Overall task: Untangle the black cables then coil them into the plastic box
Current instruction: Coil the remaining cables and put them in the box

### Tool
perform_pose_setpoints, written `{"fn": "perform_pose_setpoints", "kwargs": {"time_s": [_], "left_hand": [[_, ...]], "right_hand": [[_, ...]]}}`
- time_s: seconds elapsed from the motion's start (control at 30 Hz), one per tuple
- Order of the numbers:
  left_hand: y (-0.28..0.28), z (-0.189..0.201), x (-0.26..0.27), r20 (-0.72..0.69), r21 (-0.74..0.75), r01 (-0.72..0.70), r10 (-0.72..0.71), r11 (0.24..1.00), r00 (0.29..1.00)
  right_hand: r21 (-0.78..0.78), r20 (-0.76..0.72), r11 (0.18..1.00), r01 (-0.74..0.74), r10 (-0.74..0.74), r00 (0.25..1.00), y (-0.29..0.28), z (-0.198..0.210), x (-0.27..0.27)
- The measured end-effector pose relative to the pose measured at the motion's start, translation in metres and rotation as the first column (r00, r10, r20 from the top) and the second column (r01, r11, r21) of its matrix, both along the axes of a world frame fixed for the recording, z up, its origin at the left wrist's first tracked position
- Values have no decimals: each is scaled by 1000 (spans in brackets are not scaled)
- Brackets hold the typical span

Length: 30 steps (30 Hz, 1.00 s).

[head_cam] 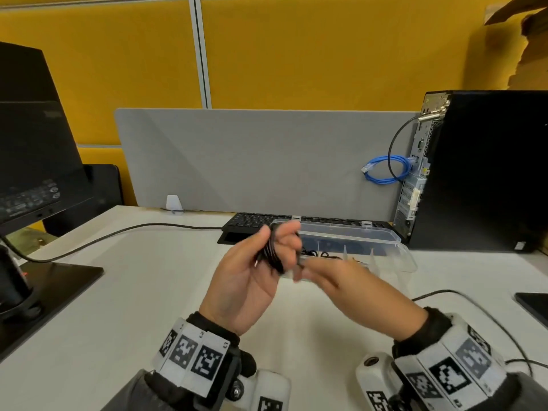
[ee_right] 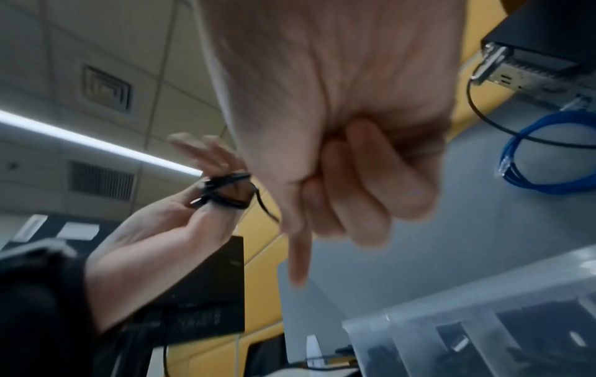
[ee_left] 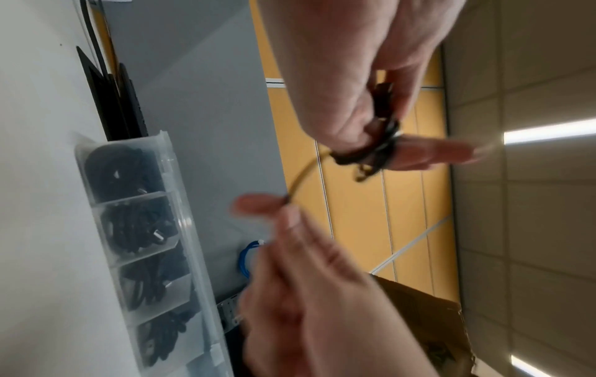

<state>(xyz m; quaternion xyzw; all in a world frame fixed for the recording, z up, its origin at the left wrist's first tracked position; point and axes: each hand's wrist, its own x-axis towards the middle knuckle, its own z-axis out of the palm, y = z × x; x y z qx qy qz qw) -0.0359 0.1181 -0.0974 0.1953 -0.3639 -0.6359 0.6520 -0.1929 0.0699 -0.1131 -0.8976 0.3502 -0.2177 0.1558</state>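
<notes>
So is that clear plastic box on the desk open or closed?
Open. The plastic box has its lid tipped up behind it, and its compartments hold black cables.

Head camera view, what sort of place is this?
Most likely an office workstation: a white desk with a grey divider screen, a keyboard, a monitor and a desktop computer tower.

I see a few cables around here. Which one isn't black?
The coiled blue network cable hanging by the black computer tower. The cable wound around the left hand's fingers and those in the clear plastic box are black.
</notes>
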Motion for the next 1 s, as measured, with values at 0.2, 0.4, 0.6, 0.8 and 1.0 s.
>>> {"fn": "perform_pose_setpoints", "kwargs": {"time_s": [0.2, 0.4, 0.6, 0.8, 1.0], "left_hand": [[-14, -14, 6, 337, 37, -188, 165, 981, 927], [-3, -10, -3, 584, 13, 79, -72, 997, 808], [-1, -9, -11, 330, -73, -2, 26, 997, 944], [-19, -19, 4, 352, -42, -195, 197, 980, 915], [-8, -18, 3, 749, -2, 165, -108, 986, 654]], "right_hand": [[-34, -224, 996, -78, 68, 972, 22, 27, -5], [-434, 222, 867, 244, -160, 962, 22, 41, -16], [3, -177, 993, 119, -116, 977, -2, 15, -14], [221, -419, 973, -70, 160, 894, 20, 13, -1], [-222, 5, 972, 74, -75, 997, 21, 47, -17]]}}
